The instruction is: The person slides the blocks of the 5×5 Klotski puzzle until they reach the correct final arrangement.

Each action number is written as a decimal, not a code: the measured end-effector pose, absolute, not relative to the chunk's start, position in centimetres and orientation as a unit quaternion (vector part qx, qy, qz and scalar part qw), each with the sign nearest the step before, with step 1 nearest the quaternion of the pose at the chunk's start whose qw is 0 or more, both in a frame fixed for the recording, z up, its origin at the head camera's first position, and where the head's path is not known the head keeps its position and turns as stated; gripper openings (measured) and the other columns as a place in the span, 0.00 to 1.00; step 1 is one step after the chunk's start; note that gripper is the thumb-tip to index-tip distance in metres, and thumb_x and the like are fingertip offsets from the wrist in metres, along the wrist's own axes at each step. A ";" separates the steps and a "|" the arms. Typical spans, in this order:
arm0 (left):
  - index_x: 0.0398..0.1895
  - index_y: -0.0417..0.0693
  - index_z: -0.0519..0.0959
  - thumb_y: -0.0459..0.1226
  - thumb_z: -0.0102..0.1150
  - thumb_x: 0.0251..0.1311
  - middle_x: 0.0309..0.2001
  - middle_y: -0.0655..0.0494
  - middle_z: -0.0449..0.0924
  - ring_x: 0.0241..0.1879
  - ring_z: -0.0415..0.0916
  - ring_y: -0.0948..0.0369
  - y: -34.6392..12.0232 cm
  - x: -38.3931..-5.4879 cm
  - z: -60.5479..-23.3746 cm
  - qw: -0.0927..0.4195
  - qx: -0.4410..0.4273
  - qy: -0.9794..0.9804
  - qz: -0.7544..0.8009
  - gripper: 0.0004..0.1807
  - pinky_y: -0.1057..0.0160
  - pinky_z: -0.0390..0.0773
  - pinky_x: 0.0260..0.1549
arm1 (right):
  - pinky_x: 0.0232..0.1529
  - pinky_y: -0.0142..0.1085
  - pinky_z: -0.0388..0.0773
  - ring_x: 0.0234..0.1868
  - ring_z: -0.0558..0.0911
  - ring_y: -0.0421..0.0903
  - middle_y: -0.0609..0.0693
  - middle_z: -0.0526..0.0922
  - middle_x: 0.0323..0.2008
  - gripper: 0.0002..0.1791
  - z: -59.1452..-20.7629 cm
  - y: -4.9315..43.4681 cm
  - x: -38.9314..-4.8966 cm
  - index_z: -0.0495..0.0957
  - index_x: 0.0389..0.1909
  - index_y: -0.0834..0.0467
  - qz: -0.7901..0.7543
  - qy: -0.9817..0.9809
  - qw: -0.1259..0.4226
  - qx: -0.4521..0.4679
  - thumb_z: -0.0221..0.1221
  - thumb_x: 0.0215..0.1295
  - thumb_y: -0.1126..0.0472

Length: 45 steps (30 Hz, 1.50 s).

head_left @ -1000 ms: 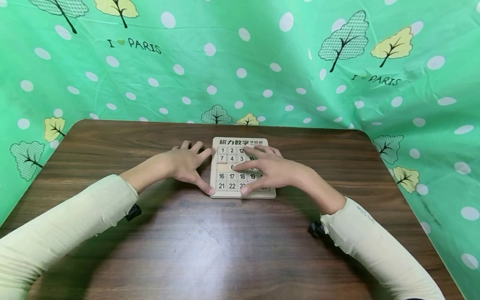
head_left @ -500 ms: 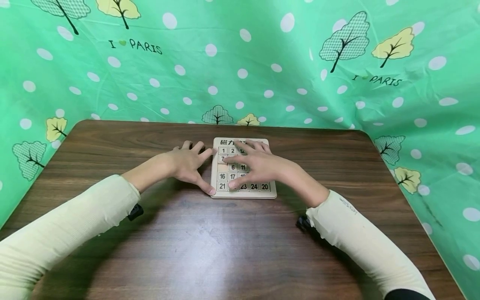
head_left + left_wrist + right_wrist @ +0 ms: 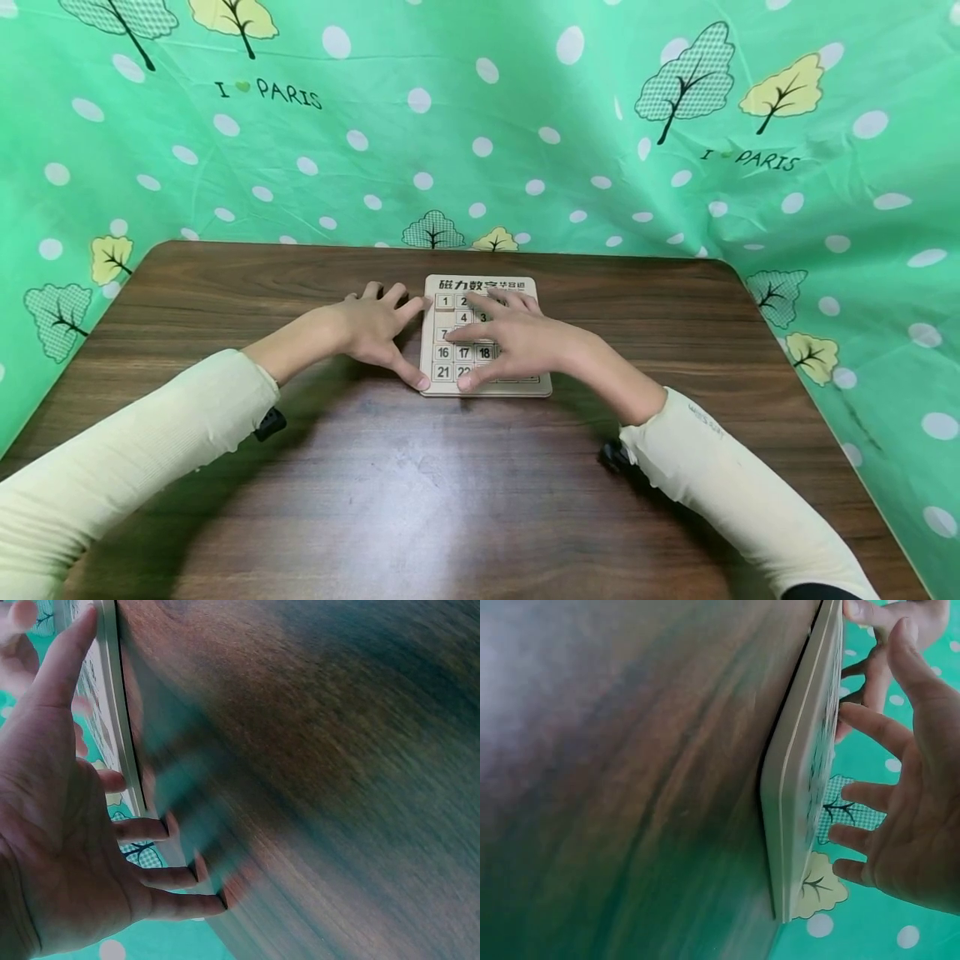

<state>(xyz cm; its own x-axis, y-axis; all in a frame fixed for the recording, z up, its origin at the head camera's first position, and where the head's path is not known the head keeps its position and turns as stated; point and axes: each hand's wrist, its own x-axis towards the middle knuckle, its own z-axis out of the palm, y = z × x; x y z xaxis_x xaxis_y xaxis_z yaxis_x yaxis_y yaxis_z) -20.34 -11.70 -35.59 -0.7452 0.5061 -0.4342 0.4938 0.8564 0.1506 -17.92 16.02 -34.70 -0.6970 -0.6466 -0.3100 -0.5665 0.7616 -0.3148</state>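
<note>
A pale sliding number puzzle [image 3: 427, 350] lies flat on the table, with Chinese lettering across its top. At its left side my left hand [image 3: 371, 329] steadies it, thumb on the lower left corner and a finger at the upper left edge, the others spread. My right hand [image 3: 532, 337] hovers over the right half, index fingertip at the tile 7 [image 3: 443, 334] in the third row's left column. Directly above that tile is a vacant slot [image 3: 444, 317], under the tile 1 [image 3: 445, 301]. Several right-side tiles are hidden beneath the right hand.
The dark wooden table [image 3: 360, 500] extends around the puzzle on every side. A green dotted cloth [image 3: 480, 100] printed with trees hangs behind and beside it. Both forearms wear pale sleeves [image 3: 150, 425] with black wrist devices [image 3: 270, 423].
The right hand moved left across the puzzle, and its index finger slid tile 7 down one row, so the vacant slot is now above it. The left hand stayed in place.
</note>
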 end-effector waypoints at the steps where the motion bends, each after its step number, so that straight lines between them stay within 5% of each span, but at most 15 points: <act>1: 0.95 0.59 0.49 0.84 0.71 0.47 0.88 0.38 0.54 0.84 0.56 0.27 -11.7 -20.3 -35.6 0.236 0.268 0.934 0.013 0.78 0.21 0.67 0.76 | 0.88 0.78 0.40 0.93 0.44 0.72 0.56 0.44 0.95 0.46 -34.7 16.0 -18.1 0.71 0.85 0.31 -0.101 0.917 0.201 -0.329 0.68 0.68 0.23; 11: 0.95 0.59 0.49 0.85 0.69 0.47 0.87 0.39 0.57 0.83 0.57 0.27 -11.8 -20.3 -35.8 0.231 0.274 0.934 0.013 0.78 0.20 0.67 0.76 | 0.88 0.76 0.34 0.93 0.39 0.73 0.60 0.37 0.95 0.56 -35.6 15.6 -19.9 0.57 0.91 0.30 -0.085 0.934 0.175 -0.298 0.64 0.66 0.17; 25: 0.94 0.59 0.49 0.84 0.69 0.48 0.85 0.40 0.58 0.82 0.58 0.28 -11.8 -20.3 -35.9 0.229 0.274 0.934 0.011 0.77 0.21 0.69 0.75 | 0.90 0.74 0.35 0.94 0.40 0.71 0.58 0.41 0.95 0.51 -35.4 15.6 -19.1 0.67 0.87 0.30 -0.078 0.930 0.182 -0.309 0.67 0.66 0.19; 45: 0.95 0.60 0.47 0.84 0.69 0.48 0.89 0.38 0.53 0.86 0.52 0.26 -11.8 -20.1 -35.8 0.235 0.268 0.934 0.015 0.78 0.19 0.63 0.78 | 0.88 0.76 0.37 0.93 0.39 0.73 0.60 0.39 0.95 0.54 -35.6 17.9 -20.3 0.63 0.89 0.33 -0.098 0.937 0.180 -0.283 0.66 0.66 0.19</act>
<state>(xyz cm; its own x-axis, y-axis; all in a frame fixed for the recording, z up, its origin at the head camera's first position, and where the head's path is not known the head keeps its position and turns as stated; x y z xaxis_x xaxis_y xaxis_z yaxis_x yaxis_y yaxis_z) -20.13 -11.79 -35.81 -0.7460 0.5081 -0.4305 0.4943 0.8557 0.1534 -20.33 17.94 -35.64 -0.7754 -0.5651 -0.2818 -0.4949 0.8210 -0.2847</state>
